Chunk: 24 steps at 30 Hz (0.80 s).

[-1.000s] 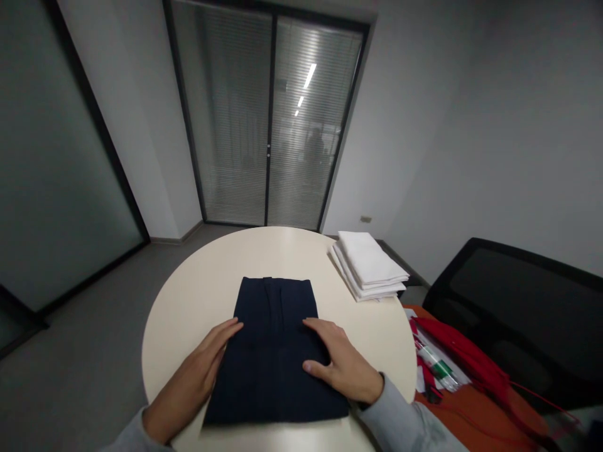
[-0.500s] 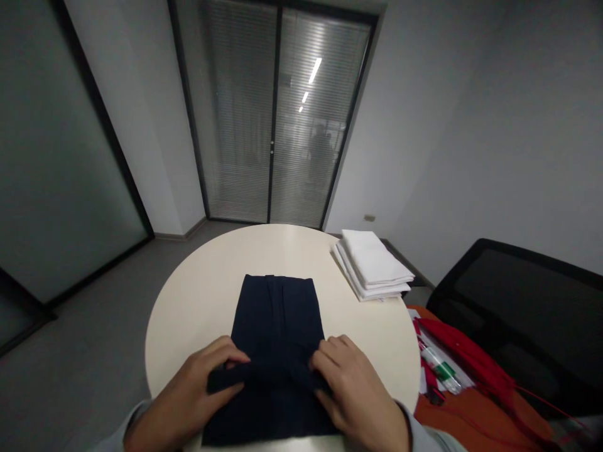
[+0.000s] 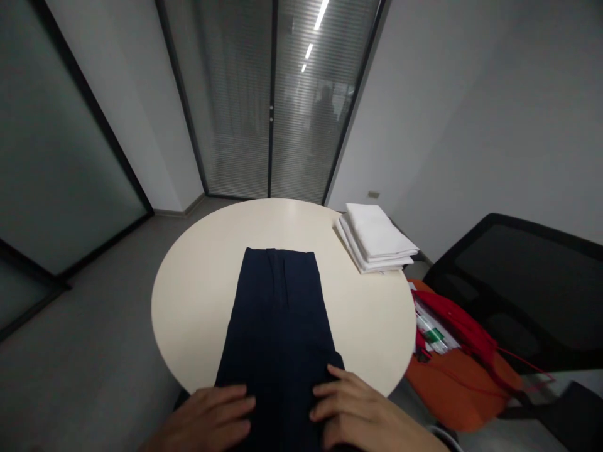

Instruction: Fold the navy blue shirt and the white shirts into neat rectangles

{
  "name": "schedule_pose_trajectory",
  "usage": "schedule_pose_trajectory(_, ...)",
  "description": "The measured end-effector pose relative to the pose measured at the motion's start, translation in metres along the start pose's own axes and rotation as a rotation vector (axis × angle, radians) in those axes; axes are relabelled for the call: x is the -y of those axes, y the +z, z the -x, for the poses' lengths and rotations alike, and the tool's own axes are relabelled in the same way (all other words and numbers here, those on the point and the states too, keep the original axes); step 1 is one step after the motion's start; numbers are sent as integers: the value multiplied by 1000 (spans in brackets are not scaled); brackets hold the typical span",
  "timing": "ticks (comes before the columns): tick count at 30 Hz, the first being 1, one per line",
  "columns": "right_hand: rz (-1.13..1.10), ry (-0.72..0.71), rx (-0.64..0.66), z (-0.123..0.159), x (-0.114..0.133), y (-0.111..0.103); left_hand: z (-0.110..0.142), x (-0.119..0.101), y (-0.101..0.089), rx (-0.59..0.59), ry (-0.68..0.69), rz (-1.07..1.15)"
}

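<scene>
A dark navy folded garment [image 3: 280, 320] lies lengthwise on the round cream table [image 3: 198, 282], reaching from the middle to the near edge and over it. My left hand [image 3: 210, 422] lies on the garment's near left edge, fingers together and pointing right. At the near right edge my right hand [image 3: 355, 414] rests with its fingers curled onto the cloth, pointing left. Both hands seem to grip the near end; the thumbs are hidden.
A stack of folded white cloths [image 3: 377, 235] sits at the table's right rim. Right of the table stand a black mesh chair [image 3: 527, 282] and an orange seat [image 3: 447, 389] carrying red items and papers [image 3: 447, 320]. Glass doors with blinds are behind.
Both hands pinched a fold of the garment and drew it toward me. The garment now lies longer, opened out over the near table edge. The view has tilted down.
</scene>
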State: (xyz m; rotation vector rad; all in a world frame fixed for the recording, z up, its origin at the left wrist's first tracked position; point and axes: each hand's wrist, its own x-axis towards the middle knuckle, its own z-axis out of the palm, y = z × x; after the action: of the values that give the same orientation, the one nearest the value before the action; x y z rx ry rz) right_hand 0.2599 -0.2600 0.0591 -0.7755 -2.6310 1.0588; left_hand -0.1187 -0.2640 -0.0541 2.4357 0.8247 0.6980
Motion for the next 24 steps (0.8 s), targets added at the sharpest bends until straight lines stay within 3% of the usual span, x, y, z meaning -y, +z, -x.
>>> schedule_pose_trajectory(5,0,70,-197,14,-18,22,-14,2,-16,-70,-31,-184)
schedule_pose_trajectory(9,142,4,-326,10,-37,39,-26,-7,-25,21,19,-232)
schedule_pose_trajectory(14,324,-89,-538,-9,-50,30,-33,-10,-37,143,62,-228)
schedule_pose_trajectory(18,379,-93,-677,-21,-56,18,-49,7,-59,172,56,-143)
schedule_pose_trajectory(21,415,-63,-707,-29,-60,10,-74,30,-78,59,-6,-140)
schedule_pose_trajectory(24,387,-25,-589,-32,-61,1,-93,50,-89,33,-38,-172)
